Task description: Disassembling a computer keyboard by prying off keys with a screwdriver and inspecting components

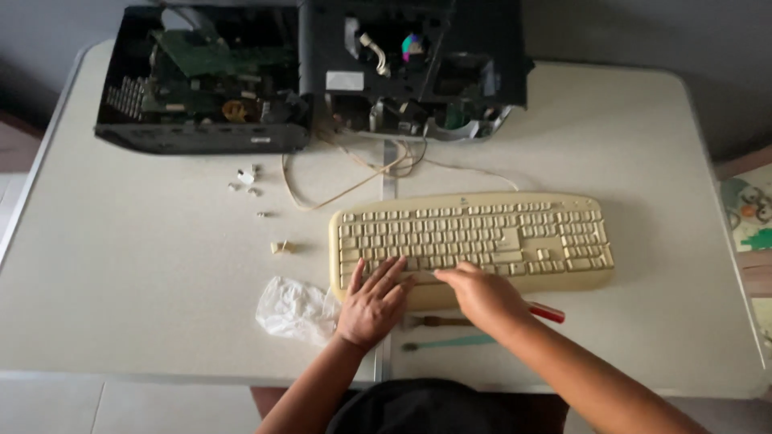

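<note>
White folding table (pixel 121 265): work surface. Two opened black electronics chassis (pixel 201 80) at far edge, boards exposed. Beige keyboard (pixel 474 237) centre, cable trailing to chassis. Left hand (pixel 374 301) open, flat, fingers spread on keyboard's lower-left corner. Right hand (pixel 482 293) loosely curled on front edge by bottom key row; cannot tell if gripping anything. Red-handled tool (pixel 547 313) beneath right wrist. Crumpled clear bag (pixel 293 309) beside left hand. Loose small parts (pixel 245 178) scattered: risk that arm sweep knocks them off; pried keycap may fly.

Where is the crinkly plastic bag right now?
In the head view, the clear plastic bag lies on the table, just left of the left hand and by the keyboard's lower left corner.
</note>
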